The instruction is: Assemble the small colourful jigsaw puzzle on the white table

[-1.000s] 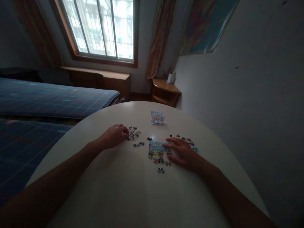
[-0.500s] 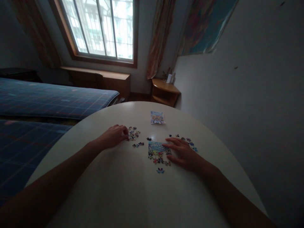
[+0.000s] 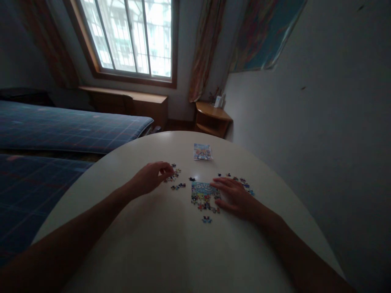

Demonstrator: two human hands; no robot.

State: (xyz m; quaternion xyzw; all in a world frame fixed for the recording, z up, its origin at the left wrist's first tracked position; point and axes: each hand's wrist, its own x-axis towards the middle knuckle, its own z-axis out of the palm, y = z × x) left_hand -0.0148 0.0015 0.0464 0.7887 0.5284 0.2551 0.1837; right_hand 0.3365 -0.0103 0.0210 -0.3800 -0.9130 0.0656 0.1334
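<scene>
My left hand (image 3: 152,176) hovers over the left side of a heap of loose jigsaw pieces (image 3: 176,173), thumb and fingertips drawn together. Whatever may be between those fingertips is too small to make out. A partly assembled jigsaw puzzle (image 3: 202,191), blue with lettering on top and colourful figures below, lies on the table in front of me. Along its right edge rests my right hand (image 3: 234,195), fingers stretched out and holding nothing. Joined pieces (image 3: 178,186) lie left of the puzzle, a dark piece (image 3: 192,179) above its corner, and a blue-and-red piece (image 3: 207,219) below it.
Several more pieces (image 3: 242,181) are scattered beyond my right hand. A small picture packet (image 3: 202,151) lies towards the far side of the round white table (image 3: 146,252). Beds with plaid mattresses (image 3: 61,126) stand at the left, a wall (image 3: 320,134) at the right.
My left hand has moved right and slightly away from me, now covering more of the heap, its fingers still curled together. The right hand stays at the puzzle's edge.
</scene>
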